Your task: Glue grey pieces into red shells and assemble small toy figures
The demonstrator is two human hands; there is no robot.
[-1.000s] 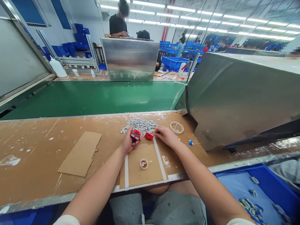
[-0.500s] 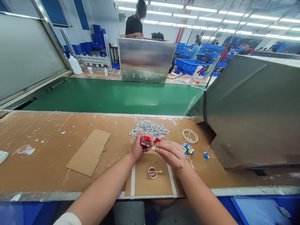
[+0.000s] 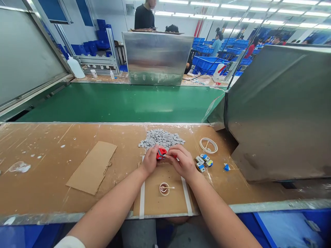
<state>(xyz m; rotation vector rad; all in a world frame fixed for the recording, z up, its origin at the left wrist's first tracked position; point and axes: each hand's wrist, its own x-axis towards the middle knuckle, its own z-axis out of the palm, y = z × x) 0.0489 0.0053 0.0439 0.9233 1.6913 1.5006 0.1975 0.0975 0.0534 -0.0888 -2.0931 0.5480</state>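
My left hand (image 3: 150, 160) is closed around a red toy-like piece (image 3: 160, 154) with grey and light-blue parts, held above the near edge of a pile of small grey pieces (image 3: 162, 137). My right hand (image 3: 181, 161) is pinched against the right side of that piece, and a bit of red shows between its fingers. The exact shape of what it grips is mostly hidden. Below both hands, a small round cup (image 3: 164, 189) with a white stick across it sits on a cardboard sheet (image 3: 165, 206) edged with white tape.
Several grey, blue and yellow blocks (image 3: 203, 162), a blue piece (image 3: 227, 167) and a white ring (image 3: 208, 145) lie right of my hands. Torn cardboard (image 3: 91, 167) is at the left. Beyond runs a green belt (image 3: 116, 103); a large grey panel (image 3: 279, 117) stands right. A person works opposite.
My hands have come together, the right one now touching the red piece in the left. The red bit that stood out above my right fingers has turned and is mostly covered. The view has shifted slightly.
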